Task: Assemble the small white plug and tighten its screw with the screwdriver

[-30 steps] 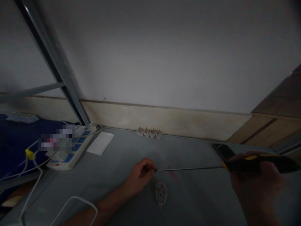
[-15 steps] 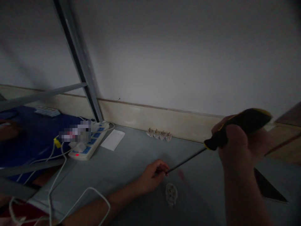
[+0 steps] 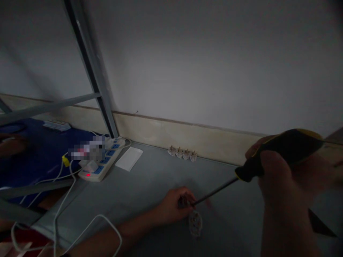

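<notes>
- I grip the long-shafted black-and-yellow screwdriver [image 3: 293, 150] with my right hand [image 3: 280, 180]
- My left hand [image 3: 177, 206] curls at its tip; whether it grips something, I cannot tell
- The clear oval plastic plug part [image 3: 195, 225] lies on the grey table [image 3: 150, 185], just beside left hand

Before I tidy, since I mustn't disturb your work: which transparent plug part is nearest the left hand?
The lone transparent plug part beside the left hand; the other four sit in a row by the wall.
</notes>
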`<action>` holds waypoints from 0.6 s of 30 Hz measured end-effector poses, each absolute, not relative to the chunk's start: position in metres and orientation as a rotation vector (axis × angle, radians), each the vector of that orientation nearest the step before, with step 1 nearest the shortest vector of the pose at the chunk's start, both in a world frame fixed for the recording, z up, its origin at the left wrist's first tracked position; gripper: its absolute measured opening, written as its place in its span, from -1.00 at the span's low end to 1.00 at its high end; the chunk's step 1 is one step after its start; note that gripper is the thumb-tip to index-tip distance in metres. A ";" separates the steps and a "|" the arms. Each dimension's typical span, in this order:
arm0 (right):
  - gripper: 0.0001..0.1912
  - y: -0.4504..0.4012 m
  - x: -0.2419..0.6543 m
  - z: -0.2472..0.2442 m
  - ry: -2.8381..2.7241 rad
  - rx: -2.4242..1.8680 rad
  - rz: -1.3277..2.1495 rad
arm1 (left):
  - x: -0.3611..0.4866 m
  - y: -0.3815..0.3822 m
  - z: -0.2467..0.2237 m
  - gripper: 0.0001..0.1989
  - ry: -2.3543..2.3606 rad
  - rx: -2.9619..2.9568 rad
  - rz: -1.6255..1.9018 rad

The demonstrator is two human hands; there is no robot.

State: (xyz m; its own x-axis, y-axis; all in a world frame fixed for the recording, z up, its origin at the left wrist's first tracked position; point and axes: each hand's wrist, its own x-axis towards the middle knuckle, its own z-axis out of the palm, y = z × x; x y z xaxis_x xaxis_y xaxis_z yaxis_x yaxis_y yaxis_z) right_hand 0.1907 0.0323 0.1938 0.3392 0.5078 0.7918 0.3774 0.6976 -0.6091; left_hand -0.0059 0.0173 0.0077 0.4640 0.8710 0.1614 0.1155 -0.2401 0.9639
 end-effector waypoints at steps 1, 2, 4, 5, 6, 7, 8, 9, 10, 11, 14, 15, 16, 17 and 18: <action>-0.65 0.032 0.190 0.194 -1.263 -0.851 0.074 | -0.006 0.017 0.009 -0.77 0.868 1.678 0.894; -0.63 0.031 0.190 0.194 -1.265 -0.849 0.058 | -0.007 0.016 0.010 -0.78 0.876 1.685 0.882; -0.61 0.031 0.191 0.195 -1.283 -0.855 0.060 | -0.007 0.016 0.011 -0.78 0.884 1.697 0.860; -0.61 0.030 0.191 0.196 -1.288 -0.862 0.066 | -0.006 0.016 0.012 -0.77 0.883 1.702 0.847; -0.61 0.030 0.193 0.197 -1.287 -0.873 0.068 | -0.006 0.016 0.012 -0.76 0.879 1.705 0.834; -0.62 0.030 0.194 0.198 -1.274 -0.880 0.060 | -0.006 0.016 0.012 -0.75 0.876 1.707 0.821; -0.63 0.030 0.196 0.199 -1.251 -0.882 0.044 | -0.006 0.016 0.012 -0.73 0.875 1.711 0.810; -0.64 0.030 0.198 0.200 -1.222 -0.876 0.028 | -0.006 0.015 0.013 -0.72 0.875 1.717 0.801; -0.66 0.031 0.200 0.201 -1.191 -0.861 0.012 | -0.006 0.015 0.013 -0.71 0.878 1.724 0.797; -0.70 0.031 0.202 0.202 -1.168 -0.833 0.004 | -0.007 0.014 0.014 -0.70 0.881 1.730 0.795; -0.84 0.033 0.209 0.204 -1.130 -0.748 0.023 | -0.012 0.011 0.020 -0.57 0.893 1.806 0.767; -0.87 0.033 0.211 0.205 -1.124 -0.730 0.030 | -0.013 0.010 0.022 -0.47 0.879 1.857 0.740; -0.89 0.033 0.212 0.206 -1.111 -0.723 0.027 | -0.014 0.009 0.024 -0.35 0.849 1.920 0.703; -0.90 0.033 0.212 0.207 -1.093 -0.727 0.017 | -0.015 0.008 0.026 -0.23 0.807 1.990 0.660; -0.90 0.032 0.212 0.207 -1.079 -0.732 0.008 | -0.016 0.007 0.026 -0.13 0.756 2.061 0.614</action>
State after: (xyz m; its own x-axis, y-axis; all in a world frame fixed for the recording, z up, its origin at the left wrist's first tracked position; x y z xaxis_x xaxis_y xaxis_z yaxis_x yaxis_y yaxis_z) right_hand 0.2116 0.0317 0.2072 0.4961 0.3476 0.7956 0.3360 0.7681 -0.5451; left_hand -0.0156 0.0073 0.0264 0.6988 0.6994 0.1501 0.2907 -0.4694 0.8337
